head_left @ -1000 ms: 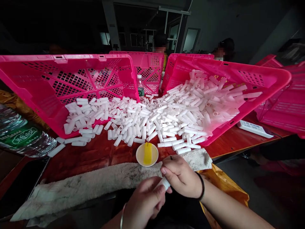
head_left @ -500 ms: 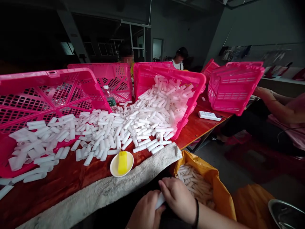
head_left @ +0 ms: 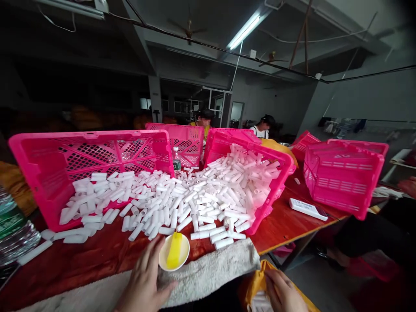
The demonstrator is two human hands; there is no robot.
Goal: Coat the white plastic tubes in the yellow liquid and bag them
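Observation:
My left hand (head_left: 146,277) is open, its fingers stretched toward the left rim of a small white dish (head_left: 184,256); whether they touch it I cannot tell. A yellow block (head_left: 174,251) rests in that dish. Over the mouth of an orange sack (head_left: 256,281) is my right hand (head_left: 284,290), fingers loosely bent downward and slightly apart, with nothing visible in them. White tubes (head_left: 260,301) show inside the sack. Beyond the dish, a large heap of short white tubes (head_left: 182,197) spreads over the red table (head_left: 120,251).
Pink crates (head_left: 94,141) lie tipped at the heap's left and right, with another pink crate (head_left: 344,173) farther right. A pale towel (head_left: 221,268) covers the near edge. A white box (head_left: 307,208) and water bottles (head_left: 14,229) stand around. Other people sit beyond.
My hands were together around a white tube; now they are apart. The left has moved to the dish, the right to the sack. The view has tilted up.

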